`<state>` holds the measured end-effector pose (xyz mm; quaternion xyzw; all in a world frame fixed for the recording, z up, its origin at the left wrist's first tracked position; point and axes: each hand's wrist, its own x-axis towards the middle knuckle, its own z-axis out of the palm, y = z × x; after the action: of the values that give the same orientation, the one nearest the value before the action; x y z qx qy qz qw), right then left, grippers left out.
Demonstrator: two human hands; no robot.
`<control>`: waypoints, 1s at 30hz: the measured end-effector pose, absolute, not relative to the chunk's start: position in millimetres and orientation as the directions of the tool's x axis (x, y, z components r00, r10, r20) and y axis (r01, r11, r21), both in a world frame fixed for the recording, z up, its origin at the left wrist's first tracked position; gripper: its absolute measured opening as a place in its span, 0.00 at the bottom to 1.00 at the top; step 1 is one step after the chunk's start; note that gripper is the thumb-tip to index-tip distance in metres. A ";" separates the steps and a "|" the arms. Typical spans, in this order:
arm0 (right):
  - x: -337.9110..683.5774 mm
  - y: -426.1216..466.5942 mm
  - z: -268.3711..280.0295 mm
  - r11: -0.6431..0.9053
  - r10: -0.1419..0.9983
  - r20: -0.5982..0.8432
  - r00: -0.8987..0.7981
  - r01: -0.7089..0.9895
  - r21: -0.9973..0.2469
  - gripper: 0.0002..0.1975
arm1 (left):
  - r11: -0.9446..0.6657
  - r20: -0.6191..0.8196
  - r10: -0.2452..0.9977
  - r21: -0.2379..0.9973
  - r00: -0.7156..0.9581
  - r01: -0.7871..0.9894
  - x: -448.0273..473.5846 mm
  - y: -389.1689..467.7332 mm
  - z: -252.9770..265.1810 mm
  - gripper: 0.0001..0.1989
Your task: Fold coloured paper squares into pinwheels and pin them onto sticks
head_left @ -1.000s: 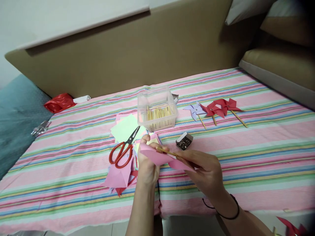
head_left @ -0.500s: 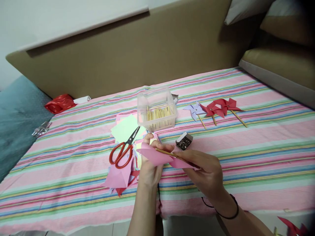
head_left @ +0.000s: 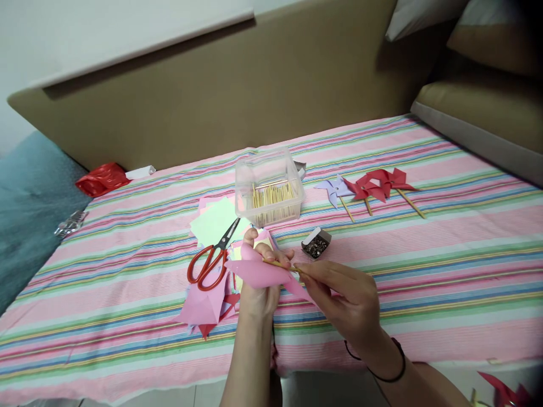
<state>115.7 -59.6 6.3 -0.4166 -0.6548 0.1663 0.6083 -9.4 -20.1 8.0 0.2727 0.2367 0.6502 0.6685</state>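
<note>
A pink paper pinwheel [head_left: 258, 273] rests in my left hand [head_left: 261, 299], whose fingers curl behind it and along a thin wooden stick [head_left: 275, 263]. My right hand [head_left: 348, 299] pinches the right end of that stick, close to a pink blade pointing down. Its fingertips hide the exact joint between stick and paper. Just beyond my hands is a small open box of brass-coloured pins [head_left: 316, 244]. Red-handled scissors [head_left: 214, 257] lie left of my left hand, partly over stacked pastel paper sheets [head_left: 214, 223].
A clear plastic box [head_left: 270, 212] holds many wooden sticks. To its right lie a lilac pinwheel [head_left: 338, 189] and red pinwheels [head_left: 371, 186]. Pink cut paper [head_left: 206, 302] sits at the left, and a red bag [head_left: 103, 179] farther back. Another red pinwheel [head_left: 503, 390] shows at bottom right.
My right hand has shifted slightly left, its fingertips going from the pink blade to the stick's end. The pinwheel has tilted and moved a little left in my left hand.
</note>
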 end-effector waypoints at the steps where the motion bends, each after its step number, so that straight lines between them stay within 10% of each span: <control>1: 115.5 -59.4 6.3 0.599 0.745 0.661 0.088 0.346 -0.722 0.11 | 0.002 0.042 0.998 0.669 0.040 -0.743 -9.2 -19.9 7.9 0.35; 13: 117.1 -57.5 3.5 0.494 0.841 0.536 0.079 0.295 -0.818 0.10 | -0.015 0.037 0.999 0.730 0.017 -0.684 -9.2 -17.7 1.7 0.29; 23: 130.7 -43.0 -12.4 0.080 0.996 0.071 -0.051 0.223 -0.971 0.06 | -0.260 -0.005 0.842 0.872 -0.540 -0.414 -15.5 2.5 4.7 0.30; 30: 138.6 -42.9 -17.5 0.000 0.994 -0.036 -0.099 0.343 -0.939 0.07 | -0.313 0.067 0.764 0.908 -0.642 -0.277 -20.2 4.2 0.9 0.29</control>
<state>138.6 -42.9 -17.5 -0.5574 -0.6000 0.4351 0.3741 -20.2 4.2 0.9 0.2541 0.4787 0.7694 0.3382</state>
